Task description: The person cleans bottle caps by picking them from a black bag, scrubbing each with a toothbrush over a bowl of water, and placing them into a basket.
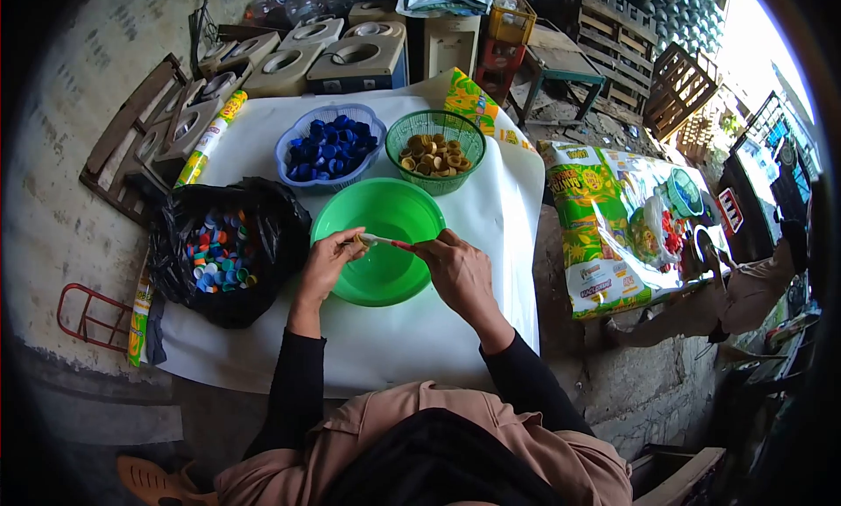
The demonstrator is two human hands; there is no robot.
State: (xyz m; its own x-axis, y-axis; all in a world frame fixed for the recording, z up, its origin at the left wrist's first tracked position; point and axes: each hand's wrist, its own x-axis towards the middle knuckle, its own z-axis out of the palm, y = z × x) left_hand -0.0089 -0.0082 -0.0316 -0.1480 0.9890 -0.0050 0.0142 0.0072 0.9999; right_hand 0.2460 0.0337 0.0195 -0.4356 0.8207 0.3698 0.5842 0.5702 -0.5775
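My left hand [330, 259] is closed, pinching a small tan bottle cap [360, 240] above the green basin [337, 283]. My right hand [456, 274] grips a slim red-and-white toothbrush [392, 242] whose white end touches the cap. The fingers partly hide both things. The basin seems to hold some water. Behind it, a blue plastic basket [282, 155] is full of dark blue caps [331, 151], and a green basket [474, 165] holds tan caps [433, 155]. At its left, a black plastic bag [279, 230] lies open with caps of mixed colours [223, 252].
A white sheet [491, 234] covers the table. Old speaker-like boxes [363, 55] stand behind it. At the right, another person [745, 300] is beside a low table with a printed cover [587, 234]. Wooden pallets [613, 55] lean at the back.
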